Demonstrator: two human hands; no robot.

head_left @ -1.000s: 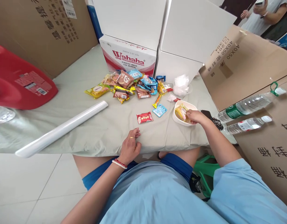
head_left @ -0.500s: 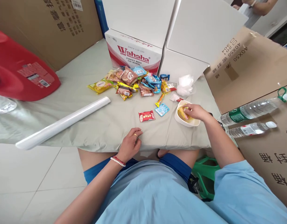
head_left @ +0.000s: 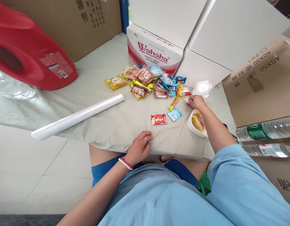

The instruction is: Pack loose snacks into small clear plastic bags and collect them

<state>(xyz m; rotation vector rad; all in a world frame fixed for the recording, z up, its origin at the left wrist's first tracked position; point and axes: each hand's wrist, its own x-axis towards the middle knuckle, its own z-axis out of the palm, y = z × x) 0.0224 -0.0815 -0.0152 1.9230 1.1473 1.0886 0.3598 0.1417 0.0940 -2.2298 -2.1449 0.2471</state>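
My right hand (head_left: 197,102) reaches past the white bowl (head_left: 191,126), its fingers closed on a small red-and-white snack packet (head_left: 189,104) that they mostly cover. Inside the bowl lie yellow-wrapped snacks (head_left: 198,121), partly hidden by my forearm. My left hand (head_left: 140,147) rests at the table's front edge, empty, with loosely bent fingers and the thumb apart. Just beyond it lie a red snack packet (head_left: 159,119) and a blue packet (head_left: 174,114). A pile of mixed snack packets (head_left: 145,78) sits farther back, with a thin yellow packet (head_left: 173,104) at its near side.
A white roll (head_left: 79,116) lies left of the packets, near a large red jug (head_left: 41,53). Behind the pile stand a Wahaha carton (head_left: 154,50) and white boxes (head_left: 206,62). Crumpled clear plastic (head_left: 203,89) lies beyond my right hand. Water bottles (head_left: 265,131) and cardboard (head_left: 258,84) are at right.
My right hand has left the bowl's contents and moved up to the small red-and-white packet behind the bowl. My left hand stays at the table edge. The view has shifted.
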